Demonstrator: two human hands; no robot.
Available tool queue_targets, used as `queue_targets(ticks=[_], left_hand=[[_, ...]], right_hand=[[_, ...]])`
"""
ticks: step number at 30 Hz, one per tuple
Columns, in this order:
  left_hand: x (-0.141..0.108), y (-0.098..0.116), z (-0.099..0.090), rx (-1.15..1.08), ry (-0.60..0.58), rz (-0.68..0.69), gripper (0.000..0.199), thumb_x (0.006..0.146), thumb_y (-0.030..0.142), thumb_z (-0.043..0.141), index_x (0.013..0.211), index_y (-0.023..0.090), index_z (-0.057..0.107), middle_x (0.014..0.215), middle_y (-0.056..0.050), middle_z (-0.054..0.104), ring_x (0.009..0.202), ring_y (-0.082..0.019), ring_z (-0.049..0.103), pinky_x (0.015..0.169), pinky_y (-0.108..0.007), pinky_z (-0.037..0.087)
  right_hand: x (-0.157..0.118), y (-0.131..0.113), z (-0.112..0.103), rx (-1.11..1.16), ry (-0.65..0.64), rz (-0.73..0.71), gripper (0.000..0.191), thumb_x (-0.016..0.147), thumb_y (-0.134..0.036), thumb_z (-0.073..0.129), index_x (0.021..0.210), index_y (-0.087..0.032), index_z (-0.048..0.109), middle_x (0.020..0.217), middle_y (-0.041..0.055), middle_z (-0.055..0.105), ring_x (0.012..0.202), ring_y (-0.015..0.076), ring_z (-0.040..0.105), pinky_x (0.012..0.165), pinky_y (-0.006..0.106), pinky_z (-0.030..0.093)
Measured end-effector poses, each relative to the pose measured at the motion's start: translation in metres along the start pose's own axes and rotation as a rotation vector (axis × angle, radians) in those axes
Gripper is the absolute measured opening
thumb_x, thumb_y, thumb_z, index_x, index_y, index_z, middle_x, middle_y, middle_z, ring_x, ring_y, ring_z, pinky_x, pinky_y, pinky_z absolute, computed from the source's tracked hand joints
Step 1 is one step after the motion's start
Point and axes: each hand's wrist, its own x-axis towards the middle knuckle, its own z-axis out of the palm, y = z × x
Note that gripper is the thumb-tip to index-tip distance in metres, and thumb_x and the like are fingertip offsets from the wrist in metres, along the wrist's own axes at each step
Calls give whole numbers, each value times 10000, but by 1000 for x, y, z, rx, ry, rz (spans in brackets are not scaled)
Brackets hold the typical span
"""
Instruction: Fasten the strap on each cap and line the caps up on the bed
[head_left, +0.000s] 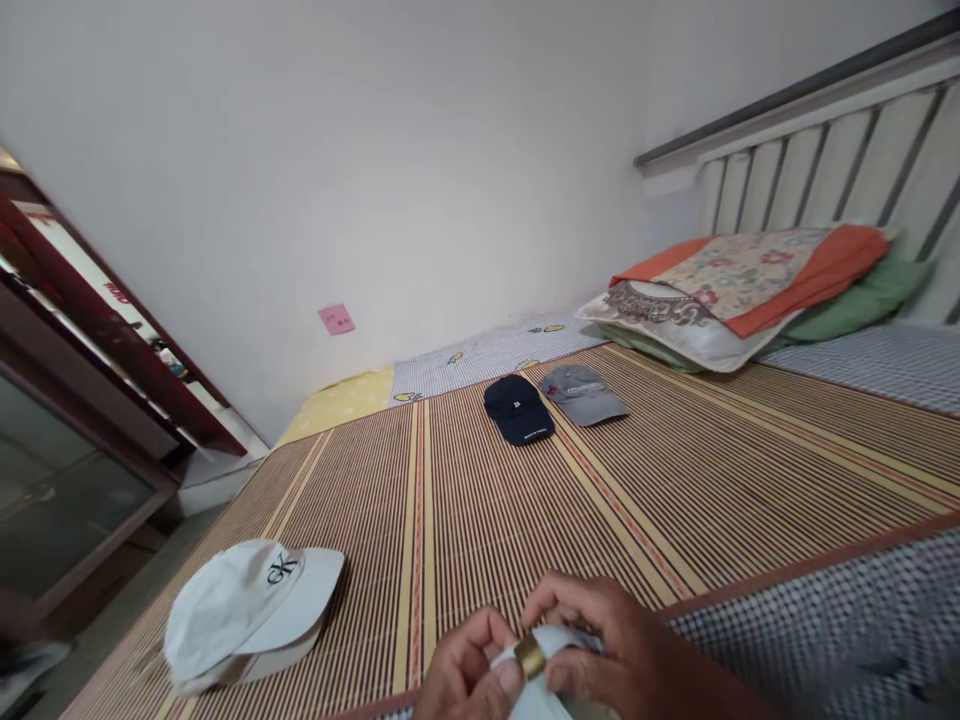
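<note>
At the bottom edge, a white strap with a brass-coloured buckle (530, 656) is held between my two hands; it looks like the back strap of a cap, most of which is cut off by the frame. My left hand (472, 670) pinches the strap just left of the buckle. On the other side, the fingers and thumb of my right hand (592, 640) grip it. To the left lies a white cap (225, 610) with dark lettering, a second pale brim showing under its own. Farther back, a navy cap (516, 408) and a grey cap (581, 393) sit side by side.
A striped bamboo mat (360, 500) covers the bed, over checked bedding (825, 630). Stacked pillows (712, 300) lie at the right by the slatted headboard (840, 150). On the wall behind is a pink note (336, 319). A glass-fronted cabinet (60, 490) stands at the left.
</note>
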Motion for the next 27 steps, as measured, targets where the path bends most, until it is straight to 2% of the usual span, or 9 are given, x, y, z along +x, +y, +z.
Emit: queue_targets(ticks=[2,4,7,10,13,16,21,24,27], left_hand=[[1,-1,-11,-108,-9,23,413,797,515,802,799,179,561,635,48,457,538,-69,326,526,-211,268],[0,-2,-21,-240,-1,46,358,811,461,797,805,179,577,654,37,486,553,-78,381,545,-211,334],[-2,0,-32,-302,-62,42,280,824,403,787,835,176,622,641,13,542,581,-113,513,561,-214,401],[-4,4,-40,-237,-211,41,303,776,396,826,801,163,634,581,11,542,550,-118,526,517,-198,383],[-2,9,-46,-200,-244,-7,352,722,390,874,775,144,627,614,14,540,519,-65,439,504,-171,341],[0,9,-47,-229,-222,-29,396,693,421,886,764,144,612,609,24,500,517,-61,406,499,-171,323],[3,7,-40,-263,-184,-68,430,662,445,900,768,136,620,611,25,487,519,-67,414,505,-181,320],[3,6,-36,-291,-205,-67,403,665,414,902,758,121,643,618,16,500,527,-69,440,514,-180,328],[3,5,-37,-316,-198,-64,381,684,417,891,755,102,689,600,2,532,511,-69,455,504,-181,331]], right_hand=[[2,14,-11,134,-85,11,289,789,-399,764,964,-176,703,778,-26,610,709,137,521,623,240,364],[5,32,-18,278,-201,3,404,731,-509,817,835,-147,673,731,-29,572,662,113,473,584,221,326],[7,56,-17,500,-337,78,492,640,-518,896,794,-135,629,673,-34,556,576,78,441,519,195,298],[6,67,-8,701,-264,22,453,704,-488,874,791,-137,600,667,-24,564,547,62,448,507,177,316],[8,68,-1,866,-210,-59,437,714,-468,875,771,-143,589,648,-24,566,514,55,448,485,165,335],[14,68,-2,898,-243,-67,433,679,-459,894,780,-110,659,644,-1,620,510,60,499,499,162,393],[22,64,-6,703,-452,1,495,617,-485,922,801,-45,789,638,57,713,461,86,563,444,172,426],[23,60,-3,760,-401,-58,444,678,-500,876,696,-70,766,545,28,674,373,69,489,380,169,372],[23,57,0,833,-356,-103,485,719,-551,835,677,-78,737,503,15,635,346,61,442,366,173,334]])
